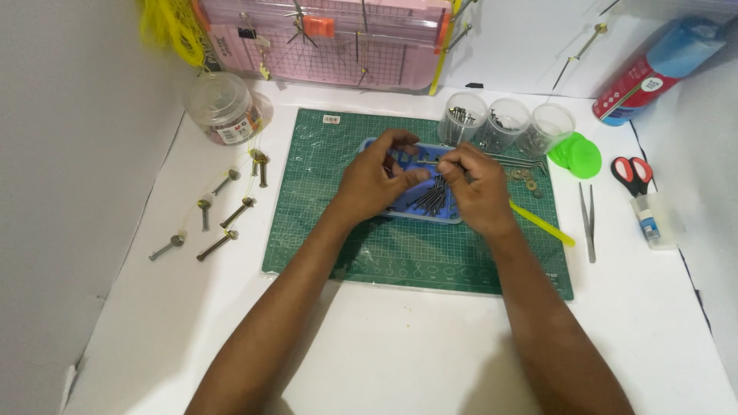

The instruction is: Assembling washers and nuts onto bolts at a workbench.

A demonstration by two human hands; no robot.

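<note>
Both my hands hover over a shallow blue tray [427, 214] of several dark nails on a green cutting mat [430, 261]. My left hand [378, 180] and my right hand [473, 188] meet above the tray, their fingertips pinched together on a thin metal rod [427, 162] that runs between them. The tray's middle is hidden by my hands. A few small washers [529, 181] lie on the mat to the right of my right hand.
Three clear cups [507, 121] with metal parts stand behind the tray, green lids [578, 156] beside them. Several bolts tied to yellow string [223, 211] lie left. Tweezers [588, 223], red scissors [632, 174], a yellow stick [542, 224], a clear jar [221, 106], a red can [639, 83] and a pink panel [330, 38] surround the mat.
</note>
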